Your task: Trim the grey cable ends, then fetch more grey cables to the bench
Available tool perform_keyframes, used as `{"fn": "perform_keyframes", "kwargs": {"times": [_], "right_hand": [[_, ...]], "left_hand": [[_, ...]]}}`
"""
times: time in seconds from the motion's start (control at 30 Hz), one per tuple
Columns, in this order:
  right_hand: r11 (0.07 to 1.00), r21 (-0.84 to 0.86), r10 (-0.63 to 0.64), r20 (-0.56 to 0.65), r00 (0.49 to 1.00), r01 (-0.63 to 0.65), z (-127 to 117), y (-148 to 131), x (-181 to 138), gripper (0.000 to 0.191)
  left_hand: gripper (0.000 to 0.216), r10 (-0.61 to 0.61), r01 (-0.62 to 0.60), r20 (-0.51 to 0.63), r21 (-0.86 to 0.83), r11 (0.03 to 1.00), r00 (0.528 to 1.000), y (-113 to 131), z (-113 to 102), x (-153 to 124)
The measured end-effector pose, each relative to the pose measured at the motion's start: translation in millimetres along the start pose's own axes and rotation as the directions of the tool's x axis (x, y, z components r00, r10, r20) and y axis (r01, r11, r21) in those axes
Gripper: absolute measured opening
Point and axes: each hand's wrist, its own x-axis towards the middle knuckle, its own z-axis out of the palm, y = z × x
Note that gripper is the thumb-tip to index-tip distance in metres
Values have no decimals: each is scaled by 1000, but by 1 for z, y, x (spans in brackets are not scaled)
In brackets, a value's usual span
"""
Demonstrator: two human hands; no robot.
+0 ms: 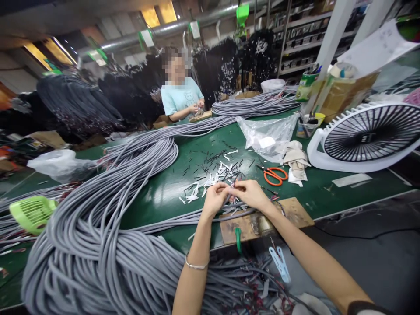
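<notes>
My left hand [217,197] and my right hand [250,194] meet above the table edge, fingers pinched together on the end of a grey cable [193,215]. Small coloured wires seem to show between the fingertips, though the fingers hide most of that end. Just below the hands lies a wooden board [295,211] with a green hook-like piece [238,240] at its front edge. Behind the hands are scattered white and black scraps [215,177]. Orange-handled scissors [275,176] rest to the right of my right hand.
A big bundle of grey cables [108,245] covers the left side and hangs over the front. On the right stand a white fan [367,135], a cloth [295,159] and a plastic bag [269,135]. A co-worker [182,96] sits across the green table [328,197]. Blue snips [279,262] hang in front.
</notes>
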Motion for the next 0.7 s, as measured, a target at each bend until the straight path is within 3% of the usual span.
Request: {"fn": "perform_keyframes", "kwargs": {"times": [0.1,0.2,0.27,0.33,0.4,0.47,0.57,0.7], "right_hand": [[995,45,-82,-214,973,94,11,-4,-4,36],[988,97,-87,-275,958,118,10,-1,-8,35],[988,132,-40,-304,952,84,8,4,-9,37],[986,163,6,-304,953,46,6,11,-7,38],[985,169,29,-267,963,17,6,17,-4,38],[989,145,31,-226,974,2,6,22,-2,38],[997,77,13,-193,981,2,7,25,-2,39],[999,34,5,-155,988,1,6,23,-3,40]], "left_hand": [[21,23,-11,-87,132,991,996,-8,0,-12],[15,105,-49,-213,252,967,971,-11,-9,-39],[16,258,-142,-216,440,887,942,-11,-19,-59],[22,368,-198,-120,671,714,922,-11,-33,-76],[48,340,-153,-40,840,521,940,-12,-51,-89],[71,245,-47,-43,935,352,968,-15,-69,-96],[63,139,39,-65,983,179,988,-18,-89,-96],[45,74,-24,18,996,84,997,-19,-96,-86]]}}
